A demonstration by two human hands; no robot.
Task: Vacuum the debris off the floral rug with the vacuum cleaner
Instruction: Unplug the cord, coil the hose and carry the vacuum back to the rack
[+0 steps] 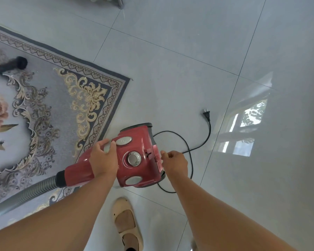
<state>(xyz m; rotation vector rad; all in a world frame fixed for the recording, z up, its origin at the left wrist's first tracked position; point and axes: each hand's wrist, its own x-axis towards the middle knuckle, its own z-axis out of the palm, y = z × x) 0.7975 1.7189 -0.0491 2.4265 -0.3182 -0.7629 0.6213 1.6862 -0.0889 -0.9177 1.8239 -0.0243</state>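
Floral rug [49, 105], grey with gold scrollwork and a pink rose, covers the left side of the glossy grey tiled floor [188, 60], its right corner pointing toward the middle of the view. A bright window reflection [246, 127] shows on the tiles at the right.

A red canister vacuum cleaner [145, 140] is at the rug's right edge, its front over the border and its rear over bare tile; whether it rests on the floor or is lifted cannot be told. A grey ribbed hose [31, 192] runs from its front across the near part of the rug to the left edge of the view. On the far left of the rug lies a black tube with a round brush end [20, 63].

The left hand [103, 160] is on top of the vacuum, its fingers wrapped round the grey carry handle [108, 146]. The right hand [174, 162] is at the rear, its fingers curled with the tips against the red vent; whether they pinch anything cannot be told.

A black power cord [210, 131] loops loosely on the tiles right of the vacuum, ending in an unplugged plug [206, 114]. A cream sandal [125, 221] stands on the near tiles.
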